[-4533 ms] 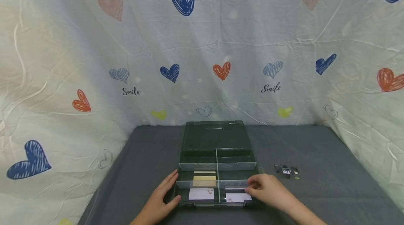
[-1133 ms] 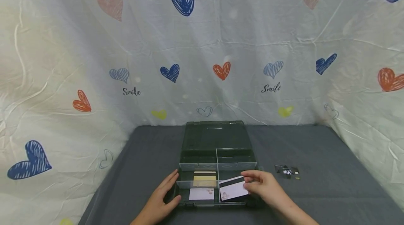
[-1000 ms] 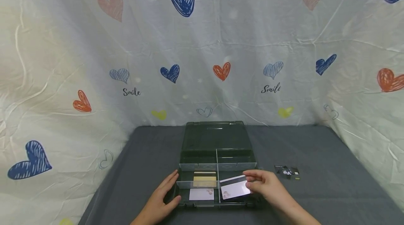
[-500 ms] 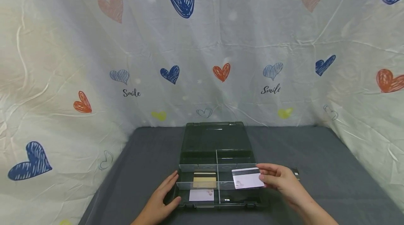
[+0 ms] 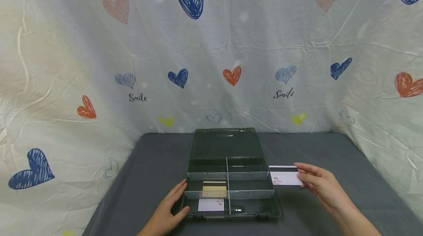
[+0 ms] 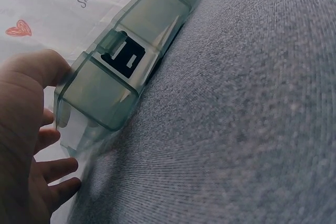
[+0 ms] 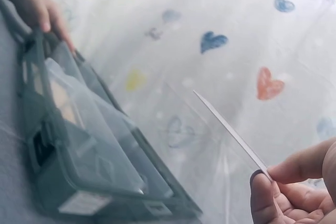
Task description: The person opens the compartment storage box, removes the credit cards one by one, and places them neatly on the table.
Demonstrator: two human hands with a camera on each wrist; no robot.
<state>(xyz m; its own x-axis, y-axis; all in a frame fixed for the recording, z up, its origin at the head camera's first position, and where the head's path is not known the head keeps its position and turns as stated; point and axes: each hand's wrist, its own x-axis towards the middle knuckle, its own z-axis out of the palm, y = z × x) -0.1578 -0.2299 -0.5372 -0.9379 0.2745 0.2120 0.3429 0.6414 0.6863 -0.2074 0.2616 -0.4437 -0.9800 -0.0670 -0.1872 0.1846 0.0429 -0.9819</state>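
In the head view, my right hand (image 5: pixel 325 186) pinches a white card (image 5: pixel 285 178) between thumb and fingers, held up just right of the box. The card has a black stripe along its top edge; the right wrist view shows it edge-on as a thin card (image 7: pixel 231 135). My left hand (image 5: pixel 168 206) rests against the front left corner of the dark green see-through box (image 5: pixel 256 206), its fingers along the side. Its thumb touches the box (image 6: pixel 100 93) corner in the left wrist view. A gold card (image 5: pixel 214 191) and another white card (image 5: pixel 210 205) lie in left-hand compartments.
The box lid (image 5: pixel 228 144) lies open toward the back. Clear dividers (image 5: pixel 251 194) split the box into several compartments. A grey cloth (image 5: pixel 148 162) covers the table, and a white curtain (image 5: pixel 211 45) printed with hearts hangs behind and on both sides.
The right hand has lifted the white card from the front right compartment and carried it right and back, past the box's edge. The VIP card on the table is now hidden. The left hand stays put.
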